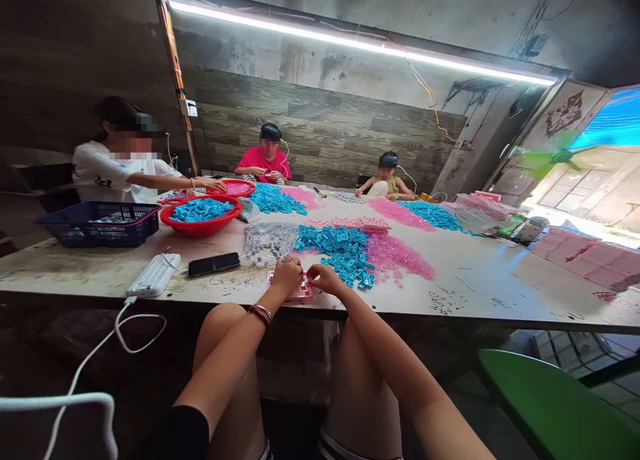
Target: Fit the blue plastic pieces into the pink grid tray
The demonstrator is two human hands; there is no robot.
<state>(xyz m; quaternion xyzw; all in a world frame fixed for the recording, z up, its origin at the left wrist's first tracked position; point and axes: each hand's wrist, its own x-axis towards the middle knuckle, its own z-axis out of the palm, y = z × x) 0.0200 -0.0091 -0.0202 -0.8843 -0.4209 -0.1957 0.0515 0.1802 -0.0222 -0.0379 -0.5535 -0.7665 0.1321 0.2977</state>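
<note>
A pink plastic tray with small compartments (303,291) lies at the table's near edge, in front of my knees. My left hand (287,275) is over its left side with the fingers curled down; what they hold, if anything, is hidden. At the tray's upper right corner, my right hand (325,279) has its fingertips pinched together, on something too small to make out. Just beyond the hands is a heap of blue plastic pieces (345,247). Clear pink pieces (405,259) are spread to its right. A clear bag of small grey-white parts (270,241) lies to its left.
A black phone (214,265) and a white power bank (155,275) with a cable lie at left. Behind them stand a dark blue basket (100,223) and a red colander (200,223) of blue pieces. Stacked pink trays (585,257) stand right. Three people sit across the table.
</note>
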